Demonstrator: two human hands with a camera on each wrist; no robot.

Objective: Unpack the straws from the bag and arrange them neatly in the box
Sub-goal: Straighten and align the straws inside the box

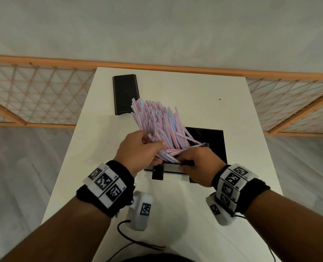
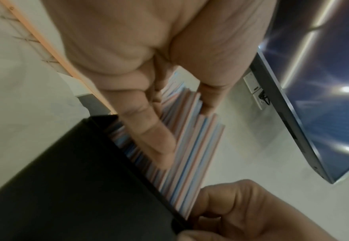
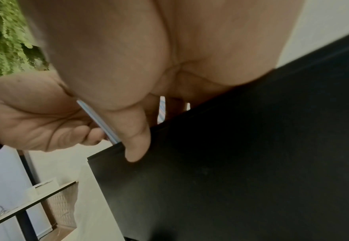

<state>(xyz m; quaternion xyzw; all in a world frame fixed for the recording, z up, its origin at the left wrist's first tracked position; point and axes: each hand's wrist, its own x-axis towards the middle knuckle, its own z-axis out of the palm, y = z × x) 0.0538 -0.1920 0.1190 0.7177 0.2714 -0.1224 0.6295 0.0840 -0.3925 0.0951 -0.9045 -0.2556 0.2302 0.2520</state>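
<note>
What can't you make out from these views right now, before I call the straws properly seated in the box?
- Box floor: head view, hidden by the straws and both hands.
- Straws' lower ends: head view, covered by the left hand and right hand; left wrist view is blurred.
- Right hand's fingertips: right wrist view, behind the box wall.
- The bag: no view shows it clearly.
- Black lid: inside too dark to read.

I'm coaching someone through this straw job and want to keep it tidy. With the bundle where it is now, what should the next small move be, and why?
Probably tip the straws down flat into the box. The left hand grips the bundle, which leans up and away, fanned out, with only its lower ends at the near rim, where the right hand grips the wall. A few straws already splay sideways.
</note>
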